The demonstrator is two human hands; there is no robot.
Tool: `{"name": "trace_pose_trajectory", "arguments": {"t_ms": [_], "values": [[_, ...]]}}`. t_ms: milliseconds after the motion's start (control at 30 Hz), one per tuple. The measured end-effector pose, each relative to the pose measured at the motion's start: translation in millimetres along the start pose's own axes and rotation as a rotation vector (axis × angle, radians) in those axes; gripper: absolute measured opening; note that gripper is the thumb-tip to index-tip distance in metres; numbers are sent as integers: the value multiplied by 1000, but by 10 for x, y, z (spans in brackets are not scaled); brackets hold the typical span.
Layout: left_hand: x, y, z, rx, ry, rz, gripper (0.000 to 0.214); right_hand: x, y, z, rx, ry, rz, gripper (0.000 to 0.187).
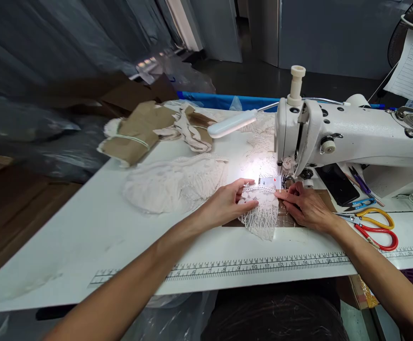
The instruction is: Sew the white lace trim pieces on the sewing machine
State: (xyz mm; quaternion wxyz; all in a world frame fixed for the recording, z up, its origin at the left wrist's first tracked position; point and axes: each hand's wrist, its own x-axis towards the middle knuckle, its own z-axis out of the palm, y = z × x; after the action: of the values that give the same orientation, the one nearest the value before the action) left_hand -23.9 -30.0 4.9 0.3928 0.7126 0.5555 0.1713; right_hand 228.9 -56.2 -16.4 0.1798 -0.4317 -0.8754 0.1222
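Note:
A piece of white lace (263, 215) lies on the table under the needle of a white sewing machine (351, 135). My left hand (227, 203) rests on the lace's left edge, thumb and fingers pinched on the cloth. On the right side of the lace is my right hand (307, 206), its fingers pressed flat on the fabric beside the presser foot (280, 182). A lamp (232, 124) lights the needle area.
A heap of lace pieces (174, 182) lies left of my hands, brown paper bundles (138, 130) behind it. Red-and-yellow scissors (373, 225), blue snips (360, 203) and a phone (337, 184) lie right of the machine bed. A ruler strip (245, 267) runs along the table's front edge.

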Motion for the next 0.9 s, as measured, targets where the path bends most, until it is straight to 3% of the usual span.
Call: {"name": "trace_pose_trajectory", "arguments": {"t_ms": [233,533,900], "values": [[-20,24,3,-17,-19,-6,68,-13,-6,49,-81,-32,28,39],[-26,21,48,-28,16,17,60,-117,-38,-62,64,-89,-87,38],[-97,129,-35,29,-12,26,63,-132,-27,-34,66,-73,-82,36]]}}
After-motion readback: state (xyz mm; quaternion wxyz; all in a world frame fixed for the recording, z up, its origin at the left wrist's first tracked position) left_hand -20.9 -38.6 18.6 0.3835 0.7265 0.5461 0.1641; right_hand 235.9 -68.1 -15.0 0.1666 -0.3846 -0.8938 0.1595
